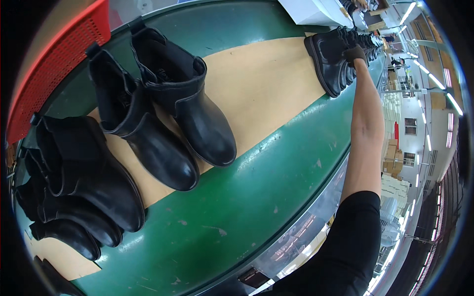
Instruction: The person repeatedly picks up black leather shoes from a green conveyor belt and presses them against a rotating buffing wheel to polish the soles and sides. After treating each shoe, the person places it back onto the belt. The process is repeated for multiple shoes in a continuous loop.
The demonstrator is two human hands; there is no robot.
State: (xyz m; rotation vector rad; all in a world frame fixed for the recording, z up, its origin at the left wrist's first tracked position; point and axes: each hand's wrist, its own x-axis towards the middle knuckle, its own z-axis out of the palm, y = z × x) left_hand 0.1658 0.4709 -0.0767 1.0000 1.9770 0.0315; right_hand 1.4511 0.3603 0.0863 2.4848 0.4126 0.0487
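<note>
While a dark-gloved right hand [354, 54] is resting against the upper of a black leather lace-up boot with a thick sole [326, 58], the step in hand is probably one of taking hold of that boot or settling it in place. The boot is sitting at the near end of a close-packed row of similar black boots [369, 43], its sole edge facing the person's side of the row. The fingers are bunching at that distance and partly hiding one another, so I cannot tell whether they are clamping on the leather or only touching it. The left hand is not showing, so its state cannot be told. If the boot is being picked up, the next move is likely calling for a firm pinch on the upper and a lift clear of its neighbours.

Nearer, a flat tan cardboard strip [261, 84] is lying bare between that row and two black leather ankle boots with pull tabs [205, 123], which are standing side by side. More black boots lying on their sides [94, 172] are crowding the left end of the long, glossy green work surface [261, 207], and a red perforated plastic basket [57, 69] is edging it.
</note>
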